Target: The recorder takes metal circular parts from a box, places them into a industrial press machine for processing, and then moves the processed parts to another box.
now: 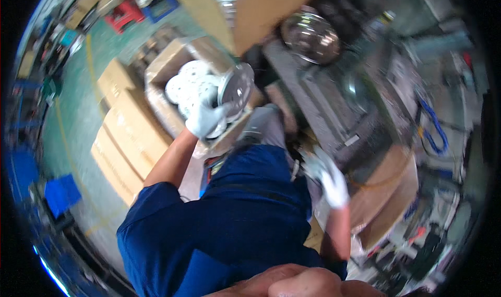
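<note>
My left hand [205, 120], in a white glove, reaches over an open carton and grips a round, shiny metal disc [237, 88] at its lower left edge. The disc is tilted above the carton's right side. Inside the carton [157, 106], white round pieces with small holes [190, 78] lie heaped, and some blend with my glove. My right hand [327, 179], also gloved in white, hangs beside my right hip near the machine's front edge. Its fingers look stretched out and apart, though blurred, and I see nothing held in them.
A dark metal machine bed [334, 114] stands ahead to the right, with a shiny domed metal bowl [310, 36] at its far end. Flat brown cartons [130, 135] lie to the left. A large cardboard box [271, 10] stands ahead. Cardboard sheets [383, 192] lean at the right.
</note>
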Tool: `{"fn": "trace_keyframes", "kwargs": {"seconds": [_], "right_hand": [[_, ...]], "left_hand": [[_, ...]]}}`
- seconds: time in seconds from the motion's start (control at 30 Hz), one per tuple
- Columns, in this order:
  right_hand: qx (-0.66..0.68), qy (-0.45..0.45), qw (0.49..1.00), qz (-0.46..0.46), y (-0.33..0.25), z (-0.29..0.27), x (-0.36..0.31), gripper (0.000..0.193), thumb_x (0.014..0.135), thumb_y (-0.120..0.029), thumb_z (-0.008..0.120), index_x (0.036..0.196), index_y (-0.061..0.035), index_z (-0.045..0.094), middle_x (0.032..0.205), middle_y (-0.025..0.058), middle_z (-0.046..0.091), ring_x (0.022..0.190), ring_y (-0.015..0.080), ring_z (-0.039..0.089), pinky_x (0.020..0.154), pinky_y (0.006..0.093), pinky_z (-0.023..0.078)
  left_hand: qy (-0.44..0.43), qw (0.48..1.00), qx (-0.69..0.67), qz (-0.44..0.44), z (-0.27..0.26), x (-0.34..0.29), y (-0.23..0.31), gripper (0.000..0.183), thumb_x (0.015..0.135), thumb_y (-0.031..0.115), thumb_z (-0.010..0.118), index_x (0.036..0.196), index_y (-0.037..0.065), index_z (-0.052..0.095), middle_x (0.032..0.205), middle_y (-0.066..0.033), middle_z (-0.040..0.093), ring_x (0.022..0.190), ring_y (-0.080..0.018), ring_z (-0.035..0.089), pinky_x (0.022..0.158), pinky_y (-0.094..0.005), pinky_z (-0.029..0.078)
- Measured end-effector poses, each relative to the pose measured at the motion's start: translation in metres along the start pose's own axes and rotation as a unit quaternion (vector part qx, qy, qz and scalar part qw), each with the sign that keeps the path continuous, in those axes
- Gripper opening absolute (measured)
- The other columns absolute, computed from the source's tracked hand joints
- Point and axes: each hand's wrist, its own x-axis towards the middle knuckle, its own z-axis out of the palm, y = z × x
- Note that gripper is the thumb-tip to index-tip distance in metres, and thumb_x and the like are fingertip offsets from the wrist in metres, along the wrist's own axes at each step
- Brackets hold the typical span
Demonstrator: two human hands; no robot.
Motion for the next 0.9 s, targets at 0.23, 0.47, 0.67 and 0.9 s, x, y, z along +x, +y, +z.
{"fn": "trace_keyframes", "kwargs": {"seconds": [0.23,0.47,0.67,0.9], "right_hand": [[0.274,0.114,0.954,-0.037,0.01,0.022,0.033,0.034,0.094,-0.018,0.056,0.123,-0.001,0.053,0.111,0.0061,0.062,0.1,0.0162,0.061,0.087,0.0303,0.051],[0.311,0.18,0.924,-0.13,0.008,-0.029,-0.002,0.038,0.087,0.001,0.056,0.125,0.005,0.052,0.118,0.0121,0.061,0.107,0.0209,0.061,0.093,0.032,0.048],[0.208,0.148,0.944,-0.209,-0.018,-0.038,-0.007,0.039,0.095,-0.014,0.055,0.129,0.0038,0.049,0.116,0.0093,0.061,0.099,0.0145,0.06,0.087,0.0282,0.048],[0.122,0.115,0.981,-0.102,0.028,-0.045,-0.082,0.046,0.098,-0.024,0.052,0.136,0.0009,0.043,0.117,0.0138,0.061,0.096,0.0183,0.063,0.084,0.0309,0.051]], "left_hand": [[-0.207,0.775,0.326,0.499,0.125,-0.025,0.119,0.02,0.067,0.02,0.068,0.082,0.012,0.057,0.095,-0.0058,0.057,0.088,-0.0261,0.057,0.073,-0.0392,0.047],[-0.085,0.904,0.182,0.378,0.146,-0.004,0.182,0.085,0.059,0.032,0.086,0.128,-0.001,0.048,0.121,-0.0218,0.051,0.112,-0.0362,0.053,0.095,-0.0422,0.044],[-0.277,0.954,-0.048,0.107,0.197,0.03,0.196,0.086,0.066,0.022,0.087,0.133,-0.007,0.041,0.118,-0.0159,0.059,0.111,-0.0198,0.057,0.093,-0.0335,0.048],[-0.09,0.973,0.127,0.171,0.21,0.147,0.244,0.079,0.062,0.048,0.081,0.115,-0.004,0.057,0.108,-0.0173,0.065,0.101,-0.0241,0.064,0.087,-0.0326,0.05]]}}
